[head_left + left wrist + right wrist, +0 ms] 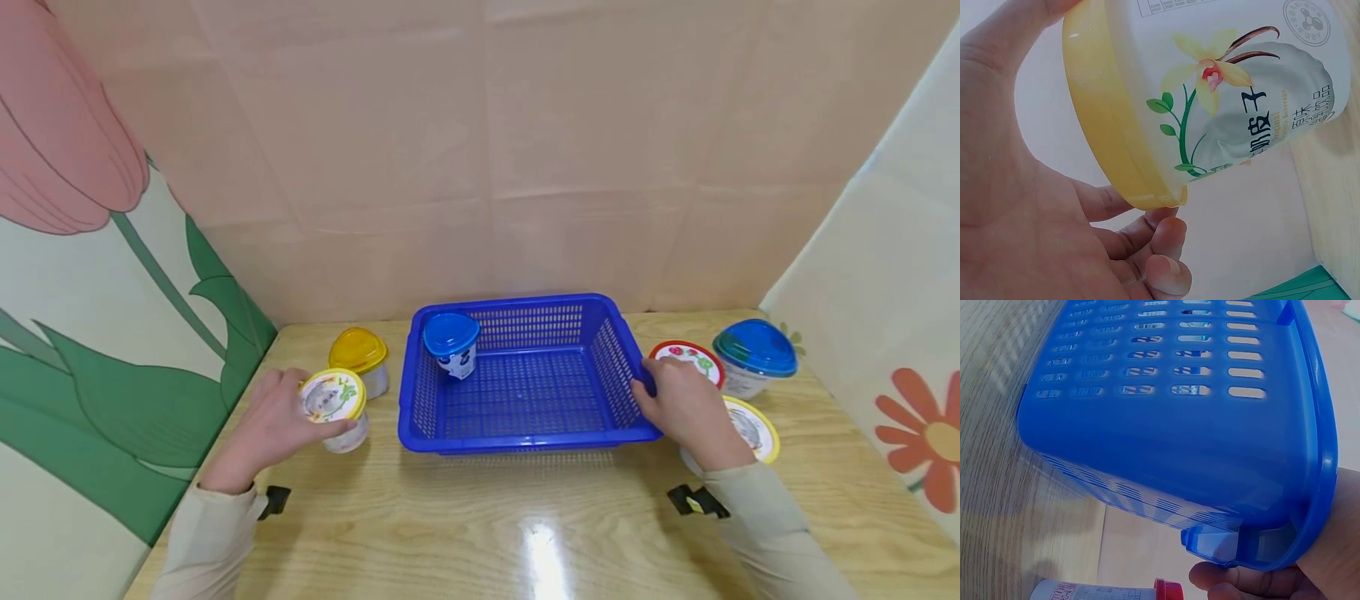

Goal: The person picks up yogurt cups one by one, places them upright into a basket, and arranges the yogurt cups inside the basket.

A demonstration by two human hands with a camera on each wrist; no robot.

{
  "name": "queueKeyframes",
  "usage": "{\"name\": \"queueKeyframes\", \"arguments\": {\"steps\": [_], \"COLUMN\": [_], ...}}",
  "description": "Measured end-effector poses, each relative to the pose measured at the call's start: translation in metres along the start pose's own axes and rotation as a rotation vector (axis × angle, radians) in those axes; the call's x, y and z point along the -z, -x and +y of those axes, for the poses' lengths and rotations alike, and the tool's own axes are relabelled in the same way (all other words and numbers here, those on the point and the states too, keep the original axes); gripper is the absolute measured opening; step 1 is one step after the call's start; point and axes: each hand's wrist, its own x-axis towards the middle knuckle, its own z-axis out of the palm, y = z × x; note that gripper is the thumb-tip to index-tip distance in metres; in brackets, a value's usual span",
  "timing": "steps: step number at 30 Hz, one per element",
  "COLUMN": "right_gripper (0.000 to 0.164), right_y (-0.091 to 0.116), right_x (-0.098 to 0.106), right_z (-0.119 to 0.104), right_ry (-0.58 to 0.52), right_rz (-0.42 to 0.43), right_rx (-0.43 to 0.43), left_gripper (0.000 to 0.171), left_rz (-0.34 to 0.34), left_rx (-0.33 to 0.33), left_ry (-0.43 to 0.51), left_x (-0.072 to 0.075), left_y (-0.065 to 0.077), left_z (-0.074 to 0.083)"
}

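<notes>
My left hand (pixel 272 423) holds a round white yogurt cup (pixel 333 398) by its yellow-rimmed lid. Up close in the left wrist view, thumb and fingers span the yellow lid (pixel 1100 112), and a vanilla flower is printed on the cup's side. My right hand (pixel 686 407) grips the right rim of a blue plastic basket (pixel 517 442); in the right wrist view its fingers (pixel 1254 581) curl at the rim beside a corner. Inside the basket, at the back left, stands a blue-lidded cup (pixel 452 340).
Behind my left hand stands a yellow-lidded cup (pixel 360 354). Right of the basket are a red-rimmed cup (pixel 693 357), a blue-lidded cup (pixel 753 354) and a yellow-rimmed cup (pixel 753 429), partly behind my right hand. Covered walls border the wooden table (pixel 450 533).
</notes>
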Motion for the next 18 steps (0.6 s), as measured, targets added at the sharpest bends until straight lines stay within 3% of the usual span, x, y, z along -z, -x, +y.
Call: {"name": "queueKeyframes", "arguments": {"steps": [18], "right_gripper": [0.051], "right_y": [0.0], "right_x": [0.001], "right_z": [0.0], "right_ry": [0.011], "right_rz": [0.006], "right_rx": [0.003], "left_gripper": [0.093], "left_rz": [0.002], "left_rx": [-0.013], "left_ry": [0.008], "left_x": [0.007], "left_y": [-0.005], "left_z": [0.018]}}
